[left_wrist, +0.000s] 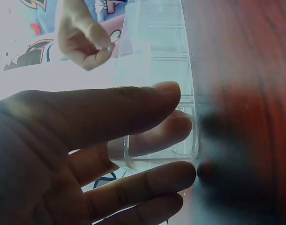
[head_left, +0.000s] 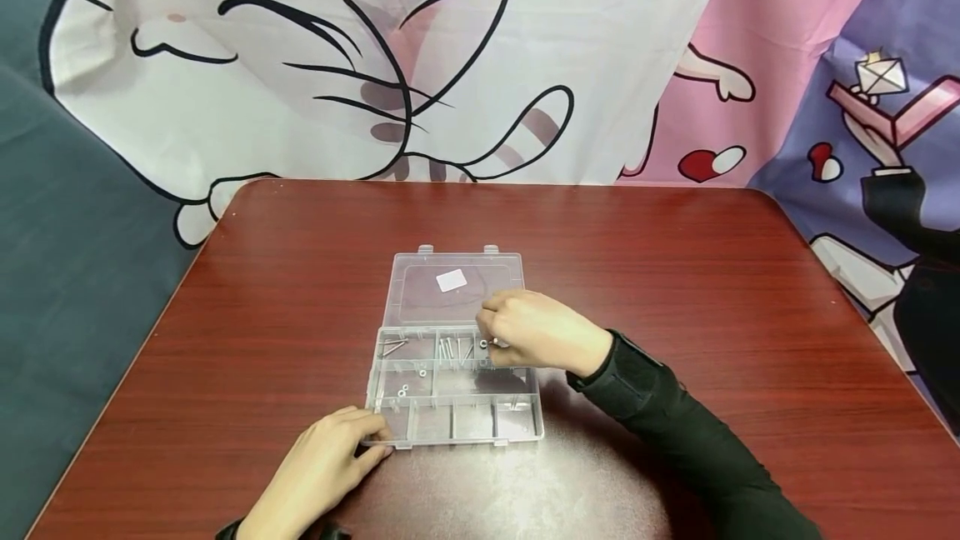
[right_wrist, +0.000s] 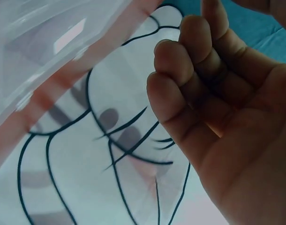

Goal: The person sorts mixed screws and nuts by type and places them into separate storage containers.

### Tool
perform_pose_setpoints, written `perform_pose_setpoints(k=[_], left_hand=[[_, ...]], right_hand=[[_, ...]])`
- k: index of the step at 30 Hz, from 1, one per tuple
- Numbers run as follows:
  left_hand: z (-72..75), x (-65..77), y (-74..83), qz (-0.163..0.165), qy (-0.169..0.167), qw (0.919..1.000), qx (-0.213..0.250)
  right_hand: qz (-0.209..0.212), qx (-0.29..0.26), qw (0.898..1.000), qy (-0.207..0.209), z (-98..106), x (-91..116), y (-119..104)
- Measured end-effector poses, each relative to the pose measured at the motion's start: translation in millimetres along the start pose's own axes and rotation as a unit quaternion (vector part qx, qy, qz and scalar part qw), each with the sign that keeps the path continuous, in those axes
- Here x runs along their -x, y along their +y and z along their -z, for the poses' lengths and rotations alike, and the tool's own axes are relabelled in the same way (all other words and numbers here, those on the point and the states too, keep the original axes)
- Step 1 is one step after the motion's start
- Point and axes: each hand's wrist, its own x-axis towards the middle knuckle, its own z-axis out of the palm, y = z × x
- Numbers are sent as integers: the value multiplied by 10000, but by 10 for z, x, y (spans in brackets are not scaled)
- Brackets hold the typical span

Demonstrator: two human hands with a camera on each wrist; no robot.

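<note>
A clear plastic compartment box [head_left: 472, 444] lies on the table with its lid [head_left: 408, 290] laid back. My left hand [head_left: 330, 452] grips the near left corner of the box, thumb and fingers about its edge. Over the box's right side, my right hand [head_left: 536, 327] pinches a small whitish nut [left_wrist: 109, 48] between thumb and fingertip. Thin metal screws [head_left: 448, 349] lie in the far middle compartment, with more screws [head_left: 393, 347] in the far left one. Small nuts [head_left: 402, 391] sit in the middle row. In the right wrist view, what the fingers pinch is hidden.
The reddish-brown wooden table [head_left: 285, 298] carries the box near its middle. A white label [head_left: 452, 280] is on the lid. Behind the table hangs a printed cloth [head_left: 585, 40], and a black object [head_left: 930, 332] stands at the far right.
</note>
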Motion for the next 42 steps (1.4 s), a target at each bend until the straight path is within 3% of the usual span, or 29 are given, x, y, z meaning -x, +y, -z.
perform_pose_setpoints(k=[16,29,42], left_hand=[[38,-8,-1,-106,-34,9999,60],[44,10,4,-31,-93,9999,106],[47,9,6,-34,-120,9998,138]], right_hand=[[512,98,9984,-213,38,-521,-300],[959,387,9942,-285,26,-718,-508],[802,340,9955,-366,38,-729,-512]])
